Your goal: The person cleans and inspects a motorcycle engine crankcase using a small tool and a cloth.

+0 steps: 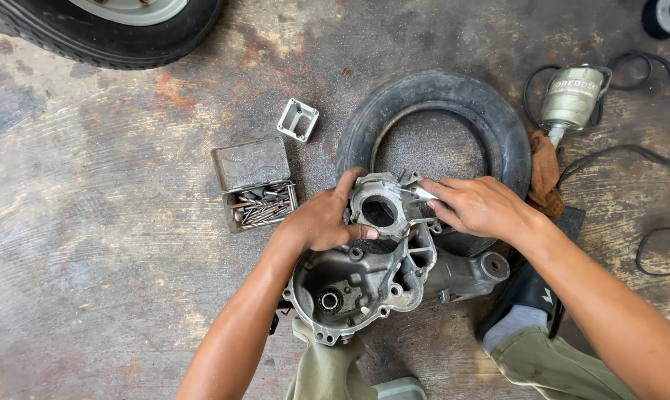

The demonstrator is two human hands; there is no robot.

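Casing: I see the grey cast-aluminium engine casing [372, 270] on the concrete floor [91, 222], long axis 7 to 2 o'clock.
Left hand [322, 221]: clasps casing's round opening, 9 o'clock side.
Right hand [477, 205]: pinches small silver tool [421, 193], tip at rim's 2 o'clock, nearer.

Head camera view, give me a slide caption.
Left hand steadies a grey engine casing while right hand applies a small metal tool.

Bare floor [91, 222] lies open leftward; a bit tin [255, 185] and tyre [433, 111] crowd the engine casing [372, 274].
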